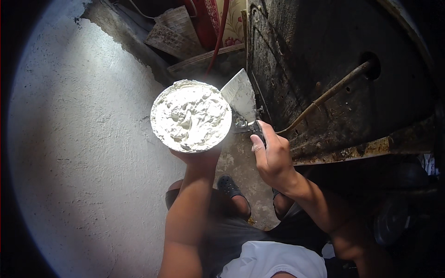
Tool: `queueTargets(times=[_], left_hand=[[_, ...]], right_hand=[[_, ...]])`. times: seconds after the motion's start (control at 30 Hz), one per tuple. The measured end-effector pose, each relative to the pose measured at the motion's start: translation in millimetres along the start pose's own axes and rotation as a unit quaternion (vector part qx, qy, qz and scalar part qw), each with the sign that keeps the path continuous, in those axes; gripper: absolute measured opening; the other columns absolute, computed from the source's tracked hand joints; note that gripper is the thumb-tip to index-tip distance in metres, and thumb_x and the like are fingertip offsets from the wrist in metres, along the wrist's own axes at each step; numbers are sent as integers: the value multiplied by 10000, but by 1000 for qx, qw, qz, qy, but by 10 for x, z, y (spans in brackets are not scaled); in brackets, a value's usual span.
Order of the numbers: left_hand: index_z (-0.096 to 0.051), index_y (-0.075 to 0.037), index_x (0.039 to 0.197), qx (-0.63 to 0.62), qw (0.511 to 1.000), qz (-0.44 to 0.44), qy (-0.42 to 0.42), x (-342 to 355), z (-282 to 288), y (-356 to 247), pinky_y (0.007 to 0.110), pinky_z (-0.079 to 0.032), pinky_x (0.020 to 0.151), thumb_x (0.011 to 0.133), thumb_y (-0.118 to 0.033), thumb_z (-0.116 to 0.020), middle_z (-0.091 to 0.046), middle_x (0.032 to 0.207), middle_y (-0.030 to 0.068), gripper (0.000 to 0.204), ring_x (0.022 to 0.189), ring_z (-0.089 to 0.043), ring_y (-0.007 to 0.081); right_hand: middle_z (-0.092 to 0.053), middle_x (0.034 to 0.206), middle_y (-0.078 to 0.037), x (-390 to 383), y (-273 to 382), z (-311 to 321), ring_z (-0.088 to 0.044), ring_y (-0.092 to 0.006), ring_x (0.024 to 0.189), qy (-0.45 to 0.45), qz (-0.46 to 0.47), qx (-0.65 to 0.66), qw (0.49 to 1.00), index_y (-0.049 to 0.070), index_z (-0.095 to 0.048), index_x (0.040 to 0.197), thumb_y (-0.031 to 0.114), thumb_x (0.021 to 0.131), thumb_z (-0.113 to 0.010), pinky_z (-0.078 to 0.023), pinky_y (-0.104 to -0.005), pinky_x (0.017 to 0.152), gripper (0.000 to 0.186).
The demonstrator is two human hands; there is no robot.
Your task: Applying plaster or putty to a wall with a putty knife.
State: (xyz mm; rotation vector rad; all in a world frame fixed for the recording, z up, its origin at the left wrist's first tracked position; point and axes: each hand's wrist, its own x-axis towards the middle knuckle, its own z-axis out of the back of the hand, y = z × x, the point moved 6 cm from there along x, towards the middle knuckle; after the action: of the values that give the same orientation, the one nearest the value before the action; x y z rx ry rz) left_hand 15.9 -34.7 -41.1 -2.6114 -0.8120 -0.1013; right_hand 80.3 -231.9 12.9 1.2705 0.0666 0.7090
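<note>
Rough white wall (88, 153) filled nine o'clock, a grimy dark panel (338, 51) two o'clock; towards eleven, my left hand (204, 155) bore the tub (187, 150) of white paste (190, 111) from below, its fingertips hidden, so I couldn't tell their spread. The tub looked weighty, the paste soft and slick, best cradled underneath. At four, my right hand (276, 155) gripped the putty knife (243, 97), fingers curled narrow

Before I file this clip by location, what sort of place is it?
Probably a cramped work or utility corner in a worn building: a rough white wall with ragged-edged coating, a stained dark panel, and a heap of white paste beside a smeared scraper.
</note>
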Motion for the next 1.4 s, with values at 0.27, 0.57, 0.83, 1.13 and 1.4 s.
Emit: queueTargets(times=[0.27,0.57,0.83,1.13,1.4], left_hand=[[-400,-134,1551,123,987,-47,-90,21,121,19,528,-346,1199,956,-717,-387,-432,1573,127,833,1446,-425,331],[-402,-99,1542,41,999,-11,6,62,-54,85,516,-383,1178,996,-646,-344,-465,1545,146,775,1420,-463,332],[-392,-104,1551,124,991,-22,-53,0,106,81,518,-351,1196,1000,-632,-357,-446,1562,141,764,1434,-441,333],[-397,-103,1550,6,999,3,-48,35,7,101,514,-329,1206,993,-628,-386,-444,1565,132,766,1445,-423,331],[-359,-94,1564,-5,998,-4,65,53,107,74,465,-353,1198,1037,-624,-238,-392,1603,109,757,1463,-399,286]], right_hand=[[-668,848,-286,68,-6,62,-679,-459,772,9,7,4,1000,-105,-566,1196,57,995,-573,-521,-461,663,259],[-664,843,-292,88,4,100,-679,-459,774,41,1,-18,999,-117,-569,1169,61,989,-583,-520,-458,662,253],[-664,870,-302,89,-11,112,-675,-470,785,-11,42,-48,998,-118,-573,1195,56,983,-590,-525,-468,673,276],[-667,870,-299,86,3,132,-681,-465,789,-1,25,-43,999,-108,-572,1192,60,985,-589,-527,-461,676,267],[-665,832,-289,108,-34,90,-682,-458,760,35,16,-23,999,-110,-572,1181,70,988,-590,-522,-464,655,265]])
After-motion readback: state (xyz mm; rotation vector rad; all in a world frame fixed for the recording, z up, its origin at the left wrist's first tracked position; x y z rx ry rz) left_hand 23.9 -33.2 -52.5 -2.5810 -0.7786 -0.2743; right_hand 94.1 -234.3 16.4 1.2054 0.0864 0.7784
